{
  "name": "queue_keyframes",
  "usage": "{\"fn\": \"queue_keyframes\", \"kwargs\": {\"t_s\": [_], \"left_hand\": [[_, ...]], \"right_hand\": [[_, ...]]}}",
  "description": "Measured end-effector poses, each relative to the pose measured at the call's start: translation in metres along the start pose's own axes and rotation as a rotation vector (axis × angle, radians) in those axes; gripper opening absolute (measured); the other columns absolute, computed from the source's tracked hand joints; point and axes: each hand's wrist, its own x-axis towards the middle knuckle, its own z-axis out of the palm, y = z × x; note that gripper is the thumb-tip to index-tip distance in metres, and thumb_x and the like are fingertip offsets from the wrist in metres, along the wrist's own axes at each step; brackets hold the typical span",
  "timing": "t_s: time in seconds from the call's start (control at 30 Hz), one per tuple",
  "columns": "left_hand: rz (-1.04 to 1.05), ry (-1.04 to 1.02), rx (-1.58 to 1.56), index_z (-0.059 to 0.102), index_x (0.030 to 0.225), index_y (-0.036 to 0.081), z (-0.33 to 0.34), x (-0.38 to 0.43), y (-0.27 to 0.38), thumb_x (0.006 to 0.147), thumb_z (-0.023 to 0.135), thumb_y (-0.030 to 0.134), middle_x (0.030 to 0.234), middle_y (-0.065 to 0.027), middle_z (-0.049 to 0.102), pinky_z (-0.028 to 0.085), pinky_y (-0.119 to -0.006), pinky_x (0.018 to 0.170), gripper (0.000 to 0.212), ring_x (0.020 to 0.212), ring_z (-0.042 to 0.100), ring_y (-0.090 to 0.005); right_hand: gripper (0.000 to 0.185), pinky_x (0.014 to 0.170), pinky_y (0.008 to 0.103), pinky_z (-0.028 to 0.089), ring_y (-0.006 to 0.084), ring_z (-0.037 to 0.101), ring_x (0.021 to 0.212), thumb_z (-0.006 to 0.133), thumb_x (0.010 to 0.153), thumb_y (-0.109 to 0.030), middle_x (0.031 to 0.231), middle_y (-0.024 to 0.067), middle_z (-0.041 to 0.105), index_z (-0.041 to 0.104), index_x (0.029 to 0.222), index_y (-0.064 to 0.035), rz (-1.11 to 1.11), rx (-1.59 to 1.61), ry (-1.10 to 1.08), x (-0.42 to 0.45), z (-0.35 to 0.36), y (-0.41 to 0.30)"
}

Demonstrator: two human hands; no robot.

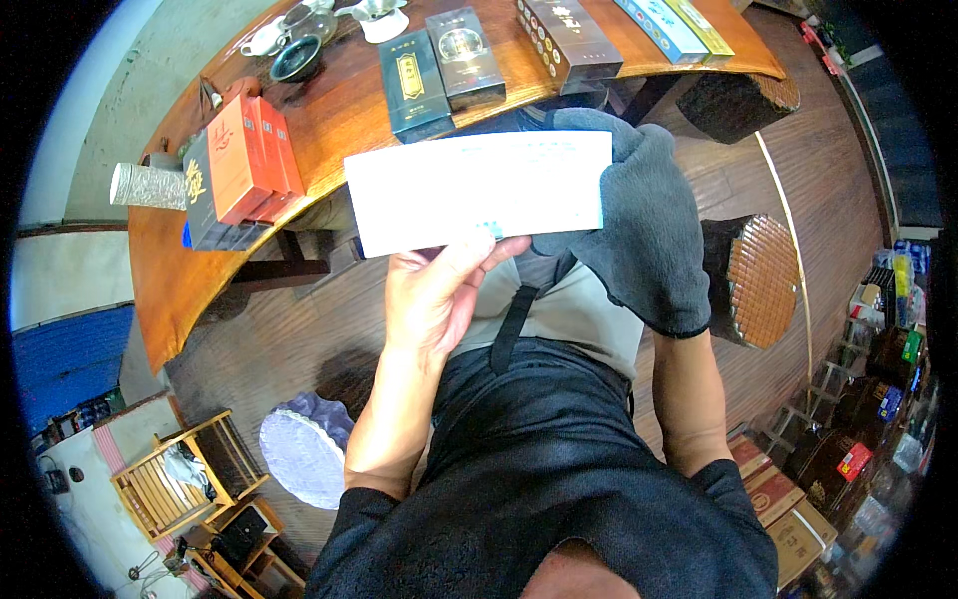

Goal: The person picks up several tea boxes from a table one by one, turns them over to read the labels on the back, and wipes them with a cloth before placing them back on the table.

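My left hand point(441, 288) grips the lower edge of a flat white rectangular piece point(479, 191), a box or card, with the thumb on its front. Its face is washed out by glare and bears faint print and a small blue mark. A dark grey cloth point(651, 224) covers my right hand, with only the wrist and forearm showing below its hem. The cloth meets the white piece's right end, and part of it reaches behind. The fingers under the cloth are hidden.
Ahead curves a wooden table point(340, 112) bearing dark boxes point(415, 82), orange boxes point(251, 157), a silver-coloured cylinder point(150, 186) and a dark bowl point(296, 58). Woven-top stools point(763, 281) stand at right, a purple-covered stool point(303, 449) at lower left. Cartons point(797, 543) lie lower right.
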Motion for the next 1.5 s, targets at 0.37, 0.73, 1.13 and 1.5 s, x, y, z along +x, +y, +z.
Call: {"fn": "queue_keyframes", "kwargs": {"t_s": [0.37,0.73,1.13,1.5], "left_hand": [[0.008,-0.013,0.063,0.055,0.122,0.004,-0.009,-0.003,-0.001,0.085,0.064,0.002,0.117,-0.0139,0.062,0.055,-0.053,0.088,0.038,0.107,0.062,-0.0315],[0.011,-0.023,0.073,0.054,0.123,0.004,-0.009,-0.005,0.001,0.085,0.065,0.002,0.119,-0.0144,0.061,0.055,-0.053,0.088,0.040,0.108,0.062,-0.0318],[0.011,-0.064,0.062,0.055,0.123,0.005,-0.012,-0.004,-0.001,0.086,0.064,0.004,0.119,-0.0145,0.061,0.054,-0.053,0.088,0.038,0.109,0.061,-0.0325],[0.021,-0.022,0.005,0.054,0.121,0.000,-0.002,-0.005,0.002,0.083,0.066,-0.002,0.114,-0.0171,0.062,0.056,-0.050,0.085,0.041,0.104,0.064,-0.0323]], "right_hand": [[0.055,0.082,0.0358,0.046,0.0274,0.054,0.098,0.077,0.072,-0.033,0.123,0.0094,0.058,0.062,0.115,-0.0025,-0.004,-0.017,-0.115,-0.002,0.003,0.000],[0.057,0.065,0.0323,0.053,0.0276,0.056,0.084,0.073,0.070,-0.019,0.103,0.0131,0.059,0.055,0.122,-0.0028,0.162,-0.026,-0.113,-0.002,0.001,-0.005],[0.047,0.058,0.0307,0.051,0.0260,0.056,0.075,0.069,0.071,-0.013,0.112,0.0112,0.061,0.058,0.112,0.0057,-0.113,-0.208,-0.027,-0.002,0.003,0.003],[0.064,0.084,0.0319,0.048,0.0244,0.059,0.100,0.080,0.072,-0.026,0.121,0.0130,0.057,0.054,0.124,0.0003,0.109,-0.002,-0.127,-0.005,-0.002,-0.002]]}}
